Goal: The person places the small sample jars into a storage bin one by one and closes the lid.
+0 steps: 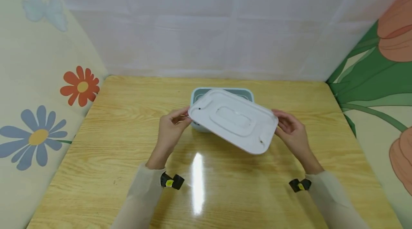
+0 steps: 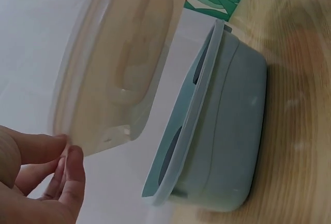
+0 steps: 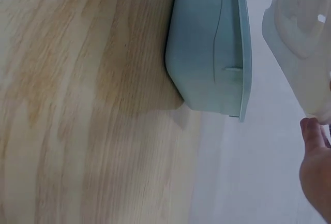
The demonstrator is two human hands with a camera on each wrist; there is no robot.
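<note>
A white translucent lid (image 1: 232,119) is held tilted above a light blue plastic box (image 1: 222,90), whose rim shows behind it in the head view. My left hand (image 1: 172,129) pinches the lid's left corner between thumb and fingers. At the opposite end, my right hand (image 1: 291,131) grips the lid's right edge. In the left wrist view, the box (image 2: 227,125) stands apart from the lid (image 2: 119,63), with dark slots along its side. The right wrist view shows the box's outer wall (image 3: 207,48) on the wood. What lies inside the box is mostly hidden by the lid.
The wooden table (image 1: 128,122) reaches back to a white cloth wall (image 1: 199,29). Flower-patterned panels stand at the left (image 1: 38,79) and right (image 1: 379,79). A bright light reflection (image 1: 197,182) lies on the tabletop in front of the box.
</note>
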